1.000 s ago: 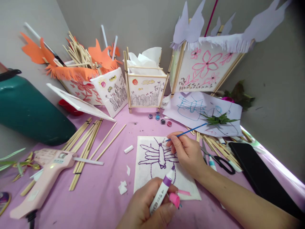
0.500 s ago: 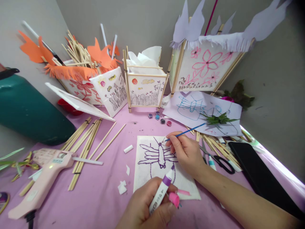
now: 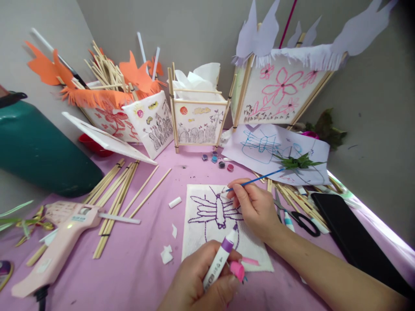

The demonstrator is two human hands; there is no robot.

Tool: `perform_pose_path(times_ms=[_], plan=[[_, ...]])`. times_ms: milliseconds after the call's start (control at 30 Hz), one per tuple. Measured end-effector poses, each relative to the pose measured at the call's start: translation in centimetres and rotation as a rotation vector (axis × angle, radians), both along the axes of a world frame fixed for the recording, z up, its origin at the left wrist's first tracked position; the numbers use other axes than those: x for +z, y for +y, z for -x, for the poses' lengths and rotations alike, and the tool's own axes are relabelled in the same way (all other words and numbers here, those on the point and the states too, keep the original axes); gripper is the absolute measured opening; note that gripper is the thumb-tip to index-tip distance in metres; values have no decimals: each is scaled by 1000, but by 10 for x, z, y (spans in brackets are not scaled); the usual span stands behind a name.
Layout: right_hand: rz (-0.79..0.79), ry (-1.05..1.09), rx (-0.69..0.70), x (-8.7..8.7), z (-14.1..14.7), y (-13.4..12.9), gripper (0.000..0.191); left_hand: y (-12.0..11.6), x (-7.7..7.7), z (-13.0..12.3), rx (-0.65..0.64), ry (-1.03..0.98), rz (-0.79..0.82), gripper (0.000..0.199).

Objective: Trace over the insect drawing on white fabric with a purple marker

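A square white panel point(image 3: 197, 250) lies on the cloth, bearing a purple insect drawing point(image 3: 220, 211). Over its upper right part, my right hand point(image 3: 254, 207) is closed on a thin blue paintbrush point(image 3: 259, 178). The brush tip rests at or just above the top of the insect's head. My left hand point(image 3: 204, 274), near the panel's lower edge, is closed around a purple-tipped white marker point(image 3: 218, 264) pointing up. A pink marker point(image 3: 237, 270) is held in the same hand, its lower part hidden by the thumb.
A pink glue gun point(image 3: 61, 246) and wooden sticks point(image 3: 119, 198) lie left. Small paint pots point(image 3: 221, 165) sit beyond the panel. Decorated lanterns point(image 3: 199, 123) stand at the back. Scissors point(image 3: 304, 223) and a black phone point(image 3: 353, 237) lie right; a green bottle point(image 3: 42, 147) leans in far left.
The paintbrush handle has tipped slightly farther right and its tip shifted a little. My right hand moved slightly with it; my left hand stays in place.
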State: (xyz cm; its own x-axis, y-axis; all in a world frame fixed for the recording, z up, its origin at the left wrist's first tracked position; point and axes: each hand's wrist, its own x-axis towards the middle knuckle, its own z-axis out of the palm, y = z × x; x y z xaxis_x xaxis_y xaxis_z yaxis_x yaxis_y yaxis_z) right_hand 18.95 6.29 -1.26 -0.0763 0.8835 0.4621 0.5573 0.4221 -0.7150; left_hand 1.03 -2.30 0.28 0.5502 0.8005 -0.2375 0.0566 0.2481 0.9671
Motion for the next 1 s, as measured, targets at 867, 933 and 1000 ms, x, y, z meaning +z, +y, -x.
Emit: perform_pose_path(times_ms=[867,933,1000], plan=[[2,-41,17,-1,-1,1,22,-3,5,-2,63,-40,81,25],[-1,-46,19,-1,0,1,22,-3,5,-2,67,-36,82,25],[-5,-55,23,-1,0,1,22,-3,5,-3,74,-21,70,24]])
